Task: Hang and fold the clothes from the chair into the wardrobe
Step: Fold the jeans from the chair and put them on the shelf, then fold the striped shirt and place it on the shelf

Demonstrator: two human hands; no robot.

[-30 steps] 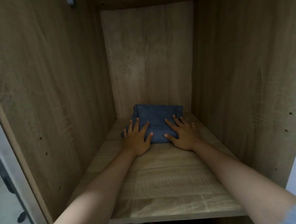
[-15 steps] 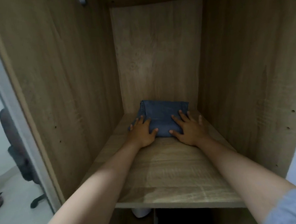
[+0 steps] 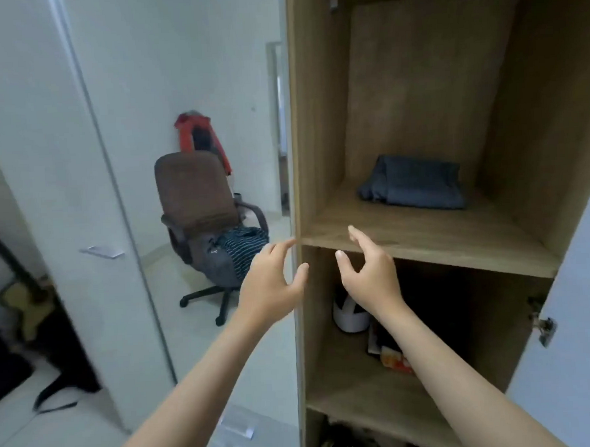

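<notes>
Folded denim (image 3: 413, 184) sat at the wardrobe shelf's (image 3: 435, 246) back edge. Our left hand (image 3: 273, 286) and right hand (image 3: 370, 277) hovered empty, fingers loose. Striped top (image 3: 243, 246) on the chair seat (image 3: 196, 191) looked soft, floppy; we'd grab the shoulders.

Wardrobe (image 3: 315, 119) top & right side cut off by frame, bottom shelf contents (image 3: 346, 446) too dark to ID, chair (image 3: 196, 191) seat mostly hidden under clothes (image 3: 233, 250), left arm partly covering.

Perhaps a guitar (image 3: 24, 302), white helmet (image 3: 348, 318).
</notes>
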